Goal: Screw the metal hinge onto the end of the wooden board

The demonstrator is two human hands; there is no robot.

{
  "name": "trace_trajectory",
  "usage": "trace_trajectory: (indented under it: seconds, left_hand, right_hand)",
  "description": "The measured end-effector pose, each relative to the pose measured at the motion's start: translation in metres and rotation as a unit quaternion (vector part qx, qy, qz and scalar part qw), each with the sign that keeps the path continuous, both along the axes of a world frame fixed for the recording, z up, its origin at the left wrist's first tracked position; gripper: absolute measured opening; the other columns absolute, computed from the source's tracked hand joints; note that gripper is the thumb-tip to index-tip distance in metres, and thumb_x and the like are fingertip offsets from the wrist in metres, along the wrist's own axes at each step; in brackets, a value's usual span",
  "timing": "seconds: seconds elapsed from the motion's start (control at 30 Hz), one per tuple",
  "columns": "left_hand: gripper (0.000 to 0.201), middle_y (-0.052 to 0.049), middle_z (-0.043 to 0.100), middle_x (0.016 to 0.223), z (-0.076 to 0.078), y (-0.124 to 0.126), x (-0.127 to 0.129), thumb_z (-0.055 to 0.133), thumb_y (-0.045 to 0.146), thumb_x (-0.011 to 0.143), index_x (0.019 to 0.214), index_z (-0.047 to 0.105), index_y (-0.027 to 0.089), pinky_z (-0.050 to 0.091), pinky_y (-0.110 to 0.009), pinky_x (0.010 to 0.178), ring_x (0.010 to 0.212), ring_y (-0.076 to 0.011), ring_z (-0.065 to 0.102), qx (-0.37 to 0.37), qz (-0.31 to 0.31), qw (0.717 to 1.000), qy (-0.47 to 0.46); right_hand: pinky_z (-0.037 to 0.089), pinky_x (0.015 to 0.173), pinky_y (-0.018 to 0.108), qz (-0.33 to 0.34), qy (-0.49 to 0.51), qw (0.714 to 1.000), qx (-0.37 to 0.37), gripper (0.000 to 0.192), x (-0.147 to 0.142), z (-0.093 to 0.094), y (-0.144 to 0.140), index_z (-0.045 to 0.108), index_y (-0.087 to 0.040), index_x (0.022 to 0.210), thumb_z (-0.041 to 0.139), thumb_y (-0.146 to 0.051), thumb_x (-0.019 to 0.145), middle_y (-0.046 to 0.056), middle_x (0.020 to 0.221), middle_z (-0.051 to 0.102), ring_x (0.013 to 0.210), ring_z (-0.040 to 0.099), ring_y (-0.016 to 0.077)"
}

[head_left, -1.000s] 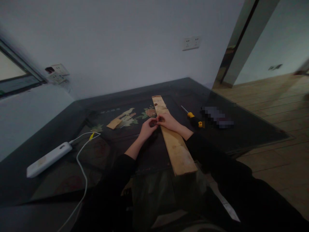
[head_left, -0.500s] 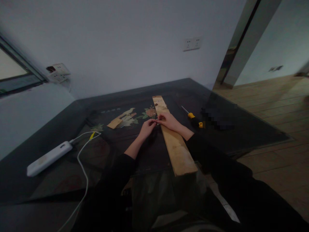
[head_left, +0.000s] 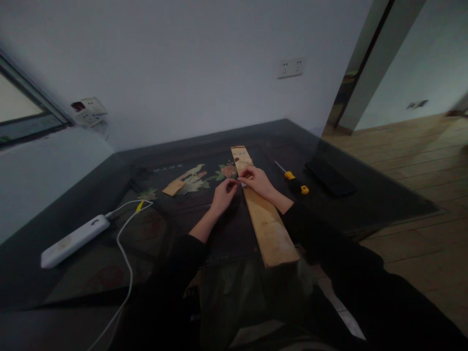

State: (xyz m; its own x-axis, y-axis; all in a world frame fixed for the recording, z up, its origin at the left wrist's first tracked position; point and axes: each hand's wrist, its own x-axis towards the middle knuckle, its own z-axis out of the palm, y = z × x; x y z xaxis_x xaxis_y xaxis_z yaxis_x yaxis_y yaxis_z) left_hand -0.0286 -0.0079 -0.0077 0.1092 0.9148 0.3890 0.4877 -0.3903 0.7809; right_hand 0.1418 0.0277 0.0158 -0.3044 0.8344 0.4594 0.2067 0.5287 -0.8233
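A long wooden plank (head_left: pixel 266 224) lies lengthwise on the dark glass-topped table (head_left: pixel 109 253), running from the near edge toward the wall. My left hand (head_left: pixel 224 192) and my right hand (head_left: pixel 258 179) meet at the plank's left edge, fingertips pinched together on a small metal piece (head_left: pixel 240 184) that is too small to identify. My right hand rests over the plank; my left hand sits just left of it on the table.
A yellow-and-black screwdriver (head_left: pixel 294 180) lies right of the plank, with a flat black object (head_left: pixel 330 177) beyond it. A small wood scrap (head_left: pixel 173 187) sits left of my hands. A white power bank (head_left: pixel 75 240) with a white cable (head_left: pixel 126 243) lies at the left.
My right hand has shifted slightly farther along the plank, and its fingers now spread a little more. My left hand stays pinched beside it.
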Motion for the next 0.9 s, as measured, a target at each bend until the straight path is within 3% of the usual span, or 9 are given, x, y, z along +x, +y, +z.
trace_trajectory:
  seconds: [0.17,0.47,0.53,0.63,0.8,0.9]
  left_hand:
    - [0.030,-0.007,0.071,0.099,0.006,-0.003,0.004,0.064,0.016,0.082,0.111,0.059,0.017,0.052,-0.033,0.090,0.094,-0.0172,0.068,-0.002,-0.028,0.995,-0.099]
    - [0.024,-0.006,0.072,0.096,0.016,-0.007,-0.004,0.063,0.022,0.084,0.107,0.063,0.017,0.052,-0.033,0.090,0.091,-0.0172,0.068,0.023,-0.018,0.997,-0.069]
    - [0.020,-0.006,0.072,0.095,0.019,-0.006,-0.021,0.063,0.023,0.083,0.102,0.066,0.017,0.052,-0.032,0.088,0.089,-0.0176,0.068,0.031,0.007,0.999,-0.040]
    - [0.017,-0.006,0.072,0.091,0.021,-0.007,-0.068,0.062,0.024,0.082,0.097,0.068,0.019,0.052,-0.033,0.085,0.086,-0.0190,0.068,0.044,0.073,0.996,0.023]
    - [0.013,-0.003,0.070,0.083,0.009,-0.016,-0.162,0.064,0.021,0.076,0.088,0.069,0.021,0.051,-0.033,0.076,0.077,-0.0209,0.066,0.031,0.197,0.970,0.137]
    - [0.014,-0.002,0.069,0.077,0.002,-0.019,-0.189,0.064,0.018,0.074,0.086,0.069,0.022,0.051,-0.034,0.074,0.074,-0.0213,0.065,0.012,0.221,0.959,0.177]
  right_hand:
    - [0.046,0.068,0.029,0.001,-0.014,1.000,0.020,0.020,-0.003,0.000,-0.004,0.062,-0.018,0.076,0.071,-0.035,0.076,0.004,0.079,0.067,0.073,0.059,0.0156]
    - [0.044,0.066,0.028,0.014,-0.022,0.999,0.027,0.027,-0.002,0.004,-0.007,0.066,-0.018,0.077,0.064,-0.044,0.083,0.004,0.077,0.068,0.074,0.059,0.0163]
    - [0.044,0.065,0.027,0.010,-0.024,0.999,0.026,0.027,-0.001,0.005,-0.007,0.067,-0.018,0.077,0.061,-0.043,0.085,0.004,0.078,0.068,0.073,0.059,0.0158]
    - [0.042,0.064,0.027,-0.005,-0.033,0.999,0.028,0.026,0.002,0.004,-0.005,0.066,-0.017,0.077,0.059,-0.040,0.087,0.004,0.076,0.068,0.069,0.059,0.0151]
    - [0.043,0.066,0.027,-0.004,-0.054,0.998,0.033,0.022,0.002,0.000,-0.002,0.066,-0.018,0.075,0.059,-0.036,0.086,0.003,0.076,0.068,0.070,0.060,0.0154]
    - [0.043,0.066,0.027,-0.001,-0.062,0.998,0.028,0.022,0.002,-0.003,-0.001,0.065,-0.017,0.074,0.059,-0.034,0.086,0.003,0.075,0.067,0.070,0.060,0.0157]
